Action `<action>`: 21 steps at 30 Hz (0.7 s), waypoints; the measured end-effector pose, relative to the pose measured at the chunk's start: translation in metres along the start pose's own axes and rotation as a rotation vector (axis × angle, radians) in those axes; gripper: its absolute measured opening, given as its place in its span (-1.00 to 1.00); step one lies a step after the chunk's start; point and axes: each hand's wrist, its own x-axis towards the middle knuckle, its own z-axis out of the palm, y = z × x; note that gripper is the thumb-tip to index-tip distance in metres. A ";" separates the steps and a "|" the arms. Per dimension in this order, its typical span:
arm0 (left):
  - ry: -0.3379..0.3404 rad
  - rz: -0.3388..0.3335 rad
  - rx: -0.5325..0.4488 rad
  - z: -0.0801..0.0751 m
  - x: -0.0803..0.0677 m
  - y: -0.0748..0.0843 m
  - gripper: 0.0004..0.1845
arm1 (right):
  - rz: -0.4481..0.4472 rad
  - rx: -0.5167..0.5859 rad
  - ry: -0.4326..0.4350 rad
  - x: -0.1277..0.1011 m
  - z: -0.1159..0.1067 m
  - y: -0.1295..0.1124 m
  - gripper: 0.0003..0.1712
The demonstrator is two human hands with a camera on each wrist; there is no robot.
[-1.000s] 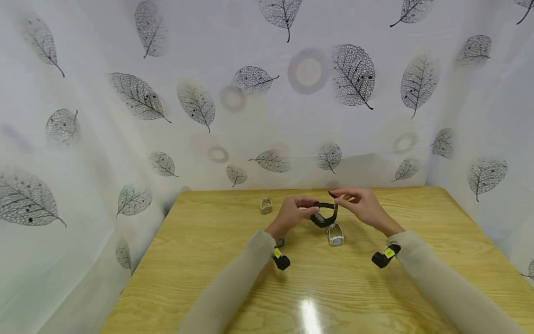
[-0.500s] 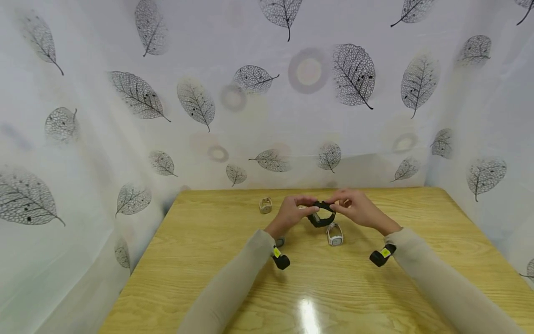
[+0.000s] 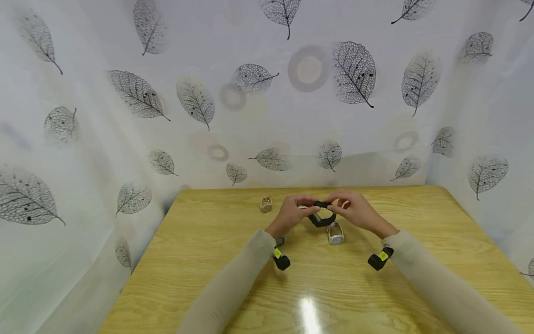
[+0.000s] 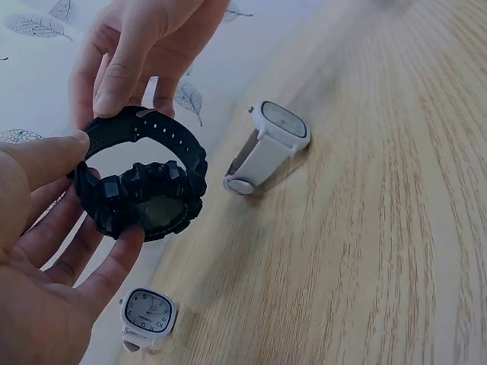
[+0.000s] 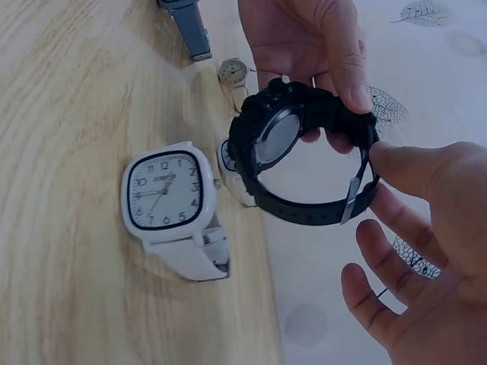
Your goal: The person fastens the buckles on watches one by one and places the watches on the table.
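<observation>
Two hands, head view: left hand (image 3: 292, 212) and right hand (image 3: 356, 211) meet just above the centre of the wooden table (image 3: 200, 260), both pinching the black digital watch (image 3: 322, 214), which hangs clear of the tabletop.
Head view, other watches: a white square watch (image 3: 335, 234) lies just below the black one; a small beige watch (image 3: 265, 204) sits left of the left hand; a grey-strapped watch (image 3: 280, 241) peeks out beside the left wrist.
Containers: none show in any view; all the watches lie on bare wood.
Left wrist view, grasp: left hand (image 4: 46, 258) cradles the black digital watch (image 4: 144, 194) at centre left, thumb on the strap, fingers curled under the case; right hand (image 4: 141, 49) pinches the top of the strap from the upper left.
Left wrist view, table: one white watch (image 4: 266, 148) stands on its side at centre; another white watch (image 4: 148, 315) lies at the bottom left, dial up.
Right wrist view, grasp: right hand (image 5: 415, 251) at lower right touches the strap by its metal buckle (image 5: 356, 190); left hand (image 5: 316, 57) grips the case from above.
Right wrist view, black watch: chunky ribbed case, dark rectangular screen, strap closed into a loop.
Right wrist view, table: white square watch (image 5: 171, 201) with a numbered dial at centre left; beige watch (image 5: 232, 76) and grey strap (image 5: 190, 26) at the top.
</observation>
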 end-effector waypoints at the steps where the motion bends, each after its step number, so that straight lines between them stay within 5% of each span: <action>1: 0.004 -0.008 -0.013 0.000 0.000 0.000 -0.76 | 0.027 0.013 0.006 -0.001 0.000 0.001 -0.79; 7: 0.037 -0.047 -0.096 -0.004 0.000 -0.003 -0.75 | 0.113 0.098 0.042 -0.010 0.002 0.008 -0.74; 14: 0.035 -0.062 -0.156 -0.005 0.001 -0.001 -0.73 | 0.084 0.180 0.085 -0.013 0.007 0.008 -0.72; 21: 0.012 -0.046 -0.093 0.001 0.003 0.000 -0.72 | 0.072 0.132 0.062 -0.010 0.008 0.002 -0.72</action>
